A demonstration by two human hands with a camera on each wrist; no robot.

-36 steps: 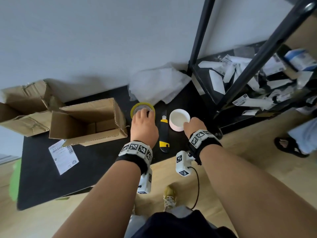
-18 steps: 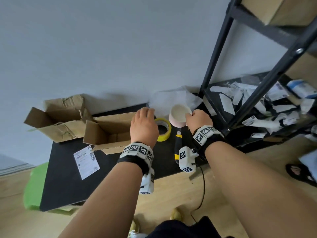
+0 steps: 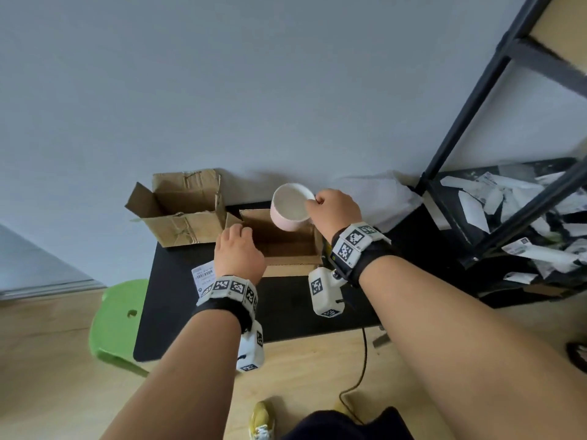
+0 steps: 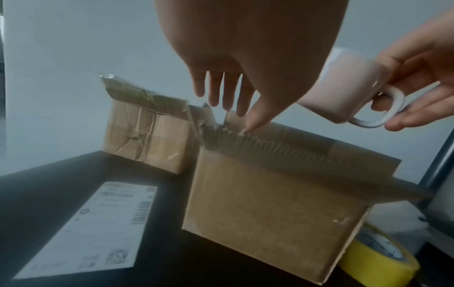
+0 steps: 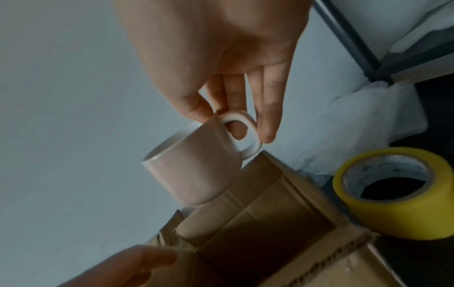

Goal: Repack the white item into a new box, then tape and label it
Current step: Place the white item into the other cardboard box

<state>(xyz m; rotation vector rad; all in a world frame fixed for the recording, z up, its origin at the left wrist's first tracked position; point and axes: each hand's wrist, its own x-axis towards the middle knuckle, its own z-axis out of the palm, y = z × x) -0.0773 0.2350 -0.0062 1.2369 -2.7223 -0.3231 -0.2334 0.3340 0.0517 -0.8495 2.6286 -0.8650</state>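
A white mug (image 3: 290, 208) hangs tilted above the open new cardboard box (image 3: 292, 268). My right hand (image 3: 333, 211) holds it by the handle, thumb on top and a finger through the loop, as the right wrist view shows: mug (image 5: 196, 170), right hand (image 5: 232, 125), box (image 5: 258, 233). My left hand (image 3: 238, 246) is at the box's left near corner. In the left wrist view its fingers hang straight and the thumb of the left hand (image 4: 236, 114) touches the edge of the box (image 4: 270, 209). A shipping label (image 3: 203, 276) lies flat left of the box.
A torn old box (image 3: 181, 214) stands open behind and left. A yellow tape roll (image 5: 393, 194) sits right of the new box, with white wrapping (image 3: 381, 198) behind. A black rack (image 3: 476, 122) with paper scraps is at right, a green stool (image 3: 120, 319) at left.
My right hand lifted the mug off the table and carried it left over the new box. My left hand left the tape roll and moved to the box's corner.
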